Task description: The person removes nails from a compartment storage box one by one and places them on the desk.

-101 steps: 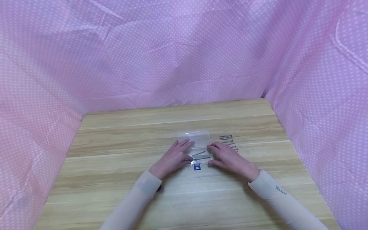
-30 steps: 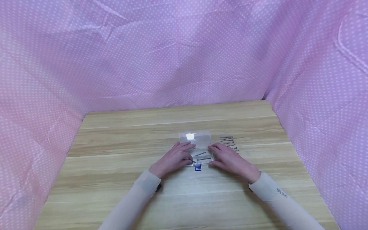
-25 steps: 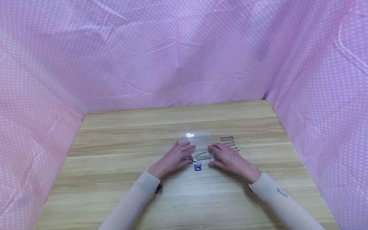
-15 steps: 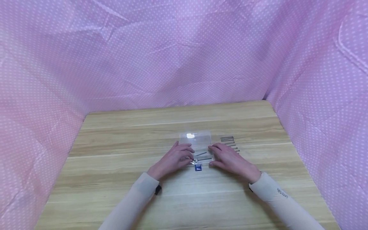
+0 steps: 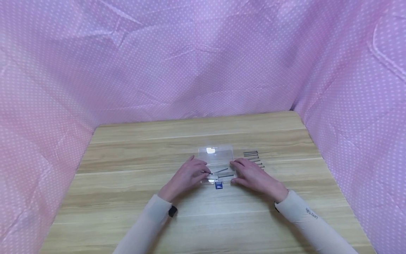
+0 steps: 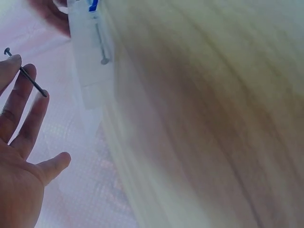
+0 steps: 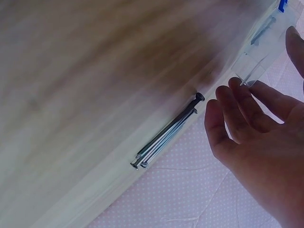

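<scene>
My left hand (image 5: 187,175) pinches a nail between thumb and fingers, over the left part of a clear plastic box (image 5: 226,179). The left wrist view shows this nail (image 6: 31,80) in the left hand (image 6: 21,171), its head past the thumb. The box's clear lid (image 5: 219,155) lies folded back, and a blue latch (image 5: 219,185) is at the near side. Nails lie in the box, one in its front right compartment (image 5: 226,175) and one slanting behind it (image 5: 221,170). My right hand (image 5: 257,178) rests at the box's right side with relaxed fingers; the right wrist view shows the hand (image 7: 266,128) beside it.
Several loose nails (image 5: 251,155) lie in a row on the wooden table (image 5: 142,151), right of the box and partly behind the right hand. The right wrist view shows these nails (image 7: 166,133) as well. Pink dotted cloth (image 5: 190,70) hangs around the table's back and sides.
My left hand has drawn back a little to the left and lifted a nail, which shows between its fingers. Another nail in the left compartment is more exposed. The right hand stays at the box.
</scene>
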`<state>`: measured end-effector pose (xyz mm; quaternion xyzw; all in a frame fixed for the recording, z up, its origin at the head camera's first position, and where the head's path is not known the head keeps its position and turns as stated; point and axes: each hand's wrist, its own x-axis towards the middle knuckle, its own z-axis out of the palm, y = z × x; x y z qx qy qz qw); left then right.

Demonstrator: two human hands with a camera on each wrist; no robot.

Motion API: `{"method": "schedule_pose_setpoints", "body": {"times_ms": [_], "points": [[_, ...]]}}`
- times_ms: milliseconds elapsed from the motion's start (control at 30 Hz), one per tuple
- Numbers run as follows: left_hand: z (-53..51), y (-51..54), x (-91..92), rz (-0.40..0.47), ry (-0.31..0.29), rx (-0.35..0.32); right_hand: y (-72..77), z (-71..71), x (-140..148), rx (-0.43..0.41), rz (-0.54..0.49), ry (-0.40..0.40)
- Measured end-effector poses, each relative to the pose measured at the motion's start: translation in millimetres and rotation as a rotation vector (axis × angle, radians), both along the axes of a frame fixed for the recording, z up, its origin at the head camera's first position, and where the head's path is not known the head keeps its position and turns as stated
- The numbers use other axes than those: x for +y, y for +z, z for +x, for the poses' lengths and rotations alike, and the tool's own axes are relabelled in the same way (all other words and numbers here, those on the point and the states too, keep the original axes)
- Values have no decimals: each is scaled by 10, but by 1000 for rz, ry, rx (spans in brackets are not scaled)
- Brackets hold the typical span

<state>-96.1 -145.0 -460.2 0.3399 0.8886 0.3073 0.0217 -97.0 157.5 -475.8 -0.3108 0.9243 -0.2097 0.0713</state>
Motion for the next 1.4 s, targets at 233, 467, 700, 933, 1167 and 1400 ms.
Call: {"method": "schedule_pose_setpoints", "body": {"times_ms": [233, 467, 700, 933, 1167, 1400], "points": [[19, 41, -81, 69, 13, 45, -17, 1, 5, 6, 1, -1], [17, 44, -174, 145, 29, 123, -26, 9, 14, -2, 2, -4], [52, 64, -313, 171, 84, 124, -30, 10, 14, 0, 6, -5], [66, 54, -482, 188, 130, 114, -33, 7, 10, -8, 5, -7], [68, 28, -595, 184, 148, 133, -28, 4, 8, -7, 6, -5], [43, 18, -668, 157, 164, 169, -22, -1, 11, -5, 2, -2]]}}
